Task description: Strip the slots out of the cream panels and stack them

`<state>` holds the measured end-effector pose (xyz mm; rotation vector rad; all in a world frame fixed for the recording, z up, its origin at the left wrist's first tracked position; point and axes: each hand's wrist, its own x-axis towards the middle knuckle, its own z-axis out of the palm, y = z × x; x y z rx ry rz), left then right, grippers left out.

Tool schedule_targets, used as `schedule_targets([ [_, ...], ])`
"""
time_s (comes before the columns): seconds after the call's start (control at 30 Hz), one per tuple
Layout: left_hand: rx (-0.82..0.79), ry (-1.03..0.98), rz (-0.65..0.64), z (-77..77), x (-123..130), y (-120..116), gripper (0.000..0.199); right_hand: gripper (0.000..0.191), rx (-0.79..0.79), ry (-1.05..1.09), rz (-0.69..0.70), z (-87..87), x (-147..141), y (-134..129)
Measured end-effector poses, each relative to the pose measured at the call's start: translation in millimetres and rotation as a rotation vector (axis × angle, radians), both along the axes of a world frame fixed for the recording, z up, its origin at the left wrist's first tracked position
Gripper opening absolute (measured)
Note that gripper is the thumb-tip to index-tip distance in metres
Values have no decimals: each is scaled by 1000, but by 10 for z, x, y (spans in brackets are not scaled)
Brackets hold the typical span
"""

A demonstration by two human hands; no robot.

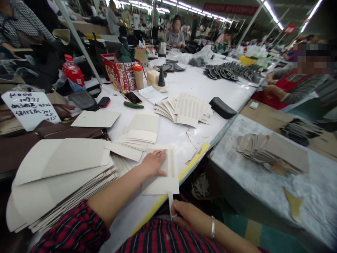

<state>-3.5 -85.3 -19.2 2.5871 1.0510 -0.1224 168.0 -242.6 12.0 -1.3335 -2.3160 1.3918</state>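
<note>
My left hand (154,163) lies flat with its fingers spread on a cream panel (159,185) near the table's front edge. Pale strips run lengthwise on that panel beside my fingertips. At the panel's lower right corner a narrow pale strip (170,201) hangs over the edge. My right hand (188,215), a silver bangle at its wrist, pinches the strip's lower end close to my body. Just beyond my left hand lies a fanned stack of cream panels (143,128). Left of my forearm is a pile of larger cream panels (60,160).
Farther along the white table are striped panels (188,109), a black case (222,107), a phone (133,98) and a patterned box (121,75). A bin of strip scraps (201,184) stands below the edge. At right, a co-worker in a red apron (284,88) sits beyond another table (244,128).
</note>
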Motion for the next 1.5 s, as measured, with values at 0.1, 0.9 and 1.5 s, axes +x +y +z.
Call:
schedule_targets([
  [0.1, 4, -72, 13, -24, -15, 35, 71, 15, 27, 116, -303, 51, 67, 99],
  [0.9, -53, -193, 293, -41, 235, 451, 11, 22, -111, -398, -598, -340, -104, 1996],
  [1.5, 34, -31, 30, -35, -124, 213, 68, 13, 284, -531, -151, -241, -270, 1658],
])
